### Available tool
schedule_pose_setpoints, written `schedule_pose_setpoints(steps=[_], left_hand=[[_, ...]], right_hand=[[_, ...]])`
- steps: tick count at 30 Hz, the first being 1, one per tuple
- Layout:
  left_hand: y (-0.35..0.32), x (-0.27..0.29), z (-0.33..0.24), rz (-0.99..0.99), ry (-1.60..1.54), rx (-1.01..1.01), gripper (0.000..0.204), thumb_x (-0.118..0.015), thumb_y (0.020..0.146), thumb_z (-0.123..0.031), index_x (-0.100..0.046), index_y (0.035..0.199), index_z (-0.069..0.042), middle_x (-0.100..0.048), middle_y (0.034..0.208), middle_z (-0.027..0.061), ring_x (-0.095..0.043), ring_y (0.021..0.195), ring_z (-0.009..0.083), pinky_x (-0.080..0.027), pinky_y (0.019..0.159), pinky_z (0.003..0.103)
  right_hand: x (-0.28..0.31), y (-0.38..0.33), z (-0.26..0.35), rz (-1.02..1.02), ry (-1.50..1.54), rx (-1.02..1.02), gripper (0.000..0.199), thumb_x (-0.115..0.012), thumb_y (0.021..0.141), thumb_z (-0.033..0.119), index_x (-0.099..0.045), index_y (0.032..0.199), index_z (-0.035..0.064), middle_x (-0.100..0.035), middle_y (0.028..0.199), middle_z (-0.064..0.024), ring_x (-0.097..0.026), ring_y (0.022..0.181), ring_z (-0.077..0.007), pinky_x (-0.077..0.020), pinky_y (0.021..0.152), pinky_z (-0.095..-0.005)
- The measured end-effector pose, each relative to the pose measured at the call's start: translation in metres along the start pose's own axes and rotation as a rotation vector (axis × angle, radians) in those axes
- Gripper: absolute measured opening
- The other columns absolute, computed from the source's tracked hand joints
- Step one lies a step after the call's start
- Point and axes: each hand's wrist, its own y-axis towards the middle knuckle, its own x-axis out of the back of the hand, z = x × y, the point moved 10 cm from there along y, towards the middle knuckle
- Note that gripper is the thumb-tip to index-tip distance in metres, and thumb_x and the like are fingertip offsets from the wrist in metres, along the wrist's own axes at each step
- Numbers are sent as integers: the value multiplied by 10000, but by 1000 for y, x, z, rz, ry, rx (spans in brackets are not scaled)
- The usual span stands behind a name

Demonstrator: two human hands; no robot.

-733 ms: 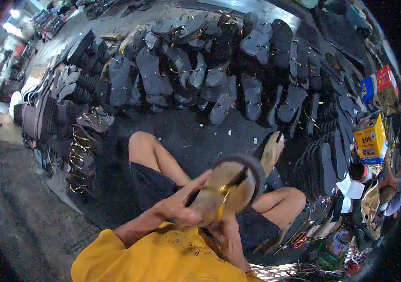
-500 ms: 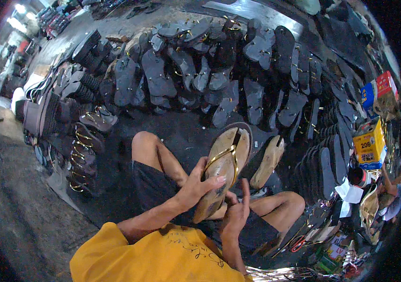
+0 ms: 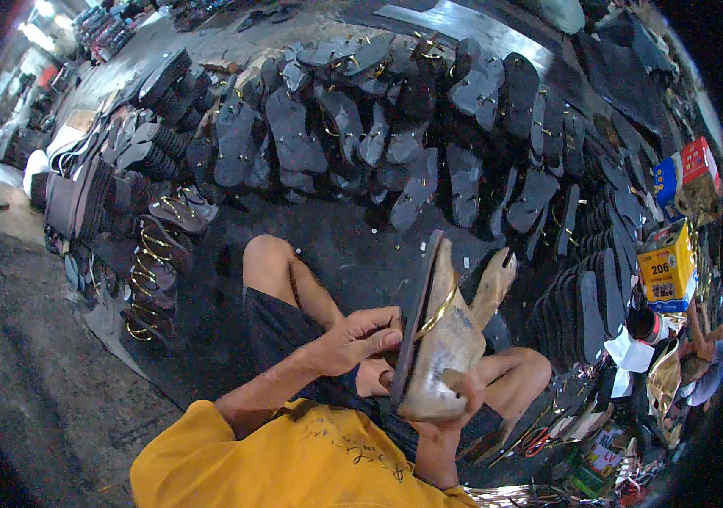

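Gripping the tan sandal (image 3: 442,347) at its heel, right hand (image 3: 454,402) closed; left hand (image 3: 360,337) pinches the gold strap (image 3: 437,311). Sandal has tipped upright since earlier, above the lap; strap work continues.

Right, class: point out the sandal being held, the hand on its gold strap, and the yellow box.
sandal (image 3: 450,347), head view, on its tan insole.
left hand (image 3: 361,337), head view, on the back of the hand.
yellow box (image 3: 668,267), head view, on its front face.
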Motion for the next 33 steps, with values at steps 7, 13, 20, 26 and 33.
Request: schedule_pose_setpoints(steps=[7,13,20,26,33], left_hand=[[-6,4,34,-55,-225,101,268,-587,1132,-296,-569,989,-70,-489,899,-75,-457,813,29,-387,670,219],[-3,19,54,-446,50,-25,373,-558,1141,-314,-745,1133,9,-733,1139,36,-617,1003,95,-507,918,281],[-6,48,115,-408,8,287,497,-483,1148,-337,-613,1418,59,-670,1371,101,-639,1182,200,-504,1048,335],[-24,108,126,-503,649,270,501,-420,1123,-270,-545,1500,35,-581,1519,177,-560,1358,293,-399,1188,388],[-19,195,-22,-861,1164,292,423,-501,1009,-292,-699,1371,-200,-768,1074,210,-758,939,393,-592,807,453]], right_hand=[[-8,4,-1,105,61,23,861,-745,873,409,-388,1561,34,-545,1488,-191,-571,1363,-384,-535,1115,-529],[1,30,25,-251,-936,349,1254,-858,764,128,-26,1702,131,-346,1620,-217,-439,1462,-398,-450,1175,-519],[-58,72,24,93,-1145,480,1320,-822,791,89,131,1704,137,-183,1708,-226,-292,1566,-387,-324,1260,-519],[-30,93,-22,20,-1149,359,1262,-695,828,-43,176,1709,199,-204,1707,-231,-329,1557,-364,-340,1249,-488],[19,67,-6,-165,-952,213,1090,-709,892,70,14,1703,155,-341,1649,-272,-366,1529,-439,-343,1258,-510]])
